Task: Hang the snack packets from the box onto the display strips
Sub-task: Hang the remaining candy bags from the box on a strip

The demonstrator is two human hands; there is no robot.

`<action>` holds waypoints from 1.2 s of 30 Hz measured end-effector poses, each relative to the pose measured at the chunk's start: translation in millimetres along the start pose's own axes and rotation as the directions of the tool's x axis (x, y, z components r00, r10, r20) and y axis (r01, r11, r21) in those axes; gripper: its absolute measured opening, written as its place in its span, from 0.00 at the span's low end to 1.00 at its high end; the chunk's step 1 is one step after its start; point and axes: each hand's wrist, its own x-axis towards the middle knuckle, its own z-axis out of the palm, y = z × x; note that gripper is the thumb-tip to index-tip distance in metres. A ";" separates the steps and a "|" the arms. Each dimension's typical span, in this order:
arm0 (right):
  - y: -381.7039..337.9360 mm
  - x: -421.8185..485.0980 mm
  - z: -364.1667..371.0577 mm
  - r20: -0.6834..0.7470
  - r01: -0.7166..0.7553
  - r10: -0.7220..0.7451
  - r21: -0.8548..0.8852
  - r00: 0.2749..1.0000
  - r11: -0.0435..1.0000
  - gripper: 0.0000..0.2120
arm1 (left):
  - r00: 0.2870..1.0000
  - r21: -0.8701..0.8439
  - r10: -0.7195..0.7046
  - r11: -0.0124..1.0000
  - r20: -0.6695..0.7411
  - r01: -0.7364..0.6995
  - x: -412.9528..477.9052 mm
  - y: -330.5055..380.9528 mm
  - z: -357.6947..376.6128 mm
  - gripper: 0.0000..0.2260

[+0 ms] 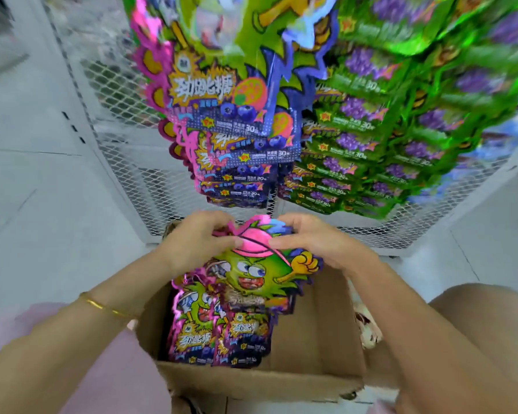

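L hand (198, 243) and R hand (320, 240) both grip the top of a snack packet (260, 273), thumbs on its pink cap print and fingers curled behind. It may be more than one pkt held together; the edges look layered, can't tell. A thin gold bracelet (102, 306) sits on the L wrist.

The packet is held above the open cardboard box (251, 380), w/ its lower part overlapping the boxed packets (219, 333), which stand upright in the box's left half.

Above and beyond the hands, hanging blue packets (231, 115) run down in an overlapping column. Just beside them on the right hang several columns of green packets (371, 130), blurred toward the edge. Behind both is a white wire mesh rack (126, 100). The strips themselves are hidden by the pkts.
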 end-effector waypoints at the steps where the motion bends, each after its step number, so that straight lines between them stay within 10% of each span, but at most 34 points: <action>1: -16.4 -6.2 0.3 -0.008 0.035 -0.035 -0.012 0.999 0.999 0.08 | 1.000 0.012 0.015 1.000 -0.023 -0.015 -2.9 9.0 -10.6 0.06; 10: -174.7 -46.4 -34.2 -0.043 0.240 -0.256 -0.233 0.966 0.943 0.08 | 0.998 -0.167 0.069 0.984 0.007 -0.067 -9.8 116.5 -155.5 0.05; 16: -282.8 -66.2 -65.2 -0.118 0.365 -0.461 -0.455 0.879 0.813 0.10 | 0.839 -0.298 0.067 0.917 -0.540 -0.265 54.1 186.2 -257.6 0.06; 19: -315.3 -69.1 -69.8 -0.123 0.380 -0.550 -0.598 0.826 0.705 0.04 | 0.823 -0.227 0.102 0.936 -0.560 -0.270 87.9 207.5 -272.8 0.10; 26: -354.5 -54.2 -73.1 -0.295 0.070 -0.734 -0.904 0.611 0.421 0.07 | 0.870 -0.290 0.005 0.942 -0.492 -0.170 112.4 218.9 -271.5 0.21; 36: -359.3 -26.9 -60.1 -0.394 -0.026 -0.812 -0.905 0.430 0.425 0.07 | 0.862 -0.473 -0.239 0.881 -0.446 -0.001 102.2 226.9 -282.2 0.20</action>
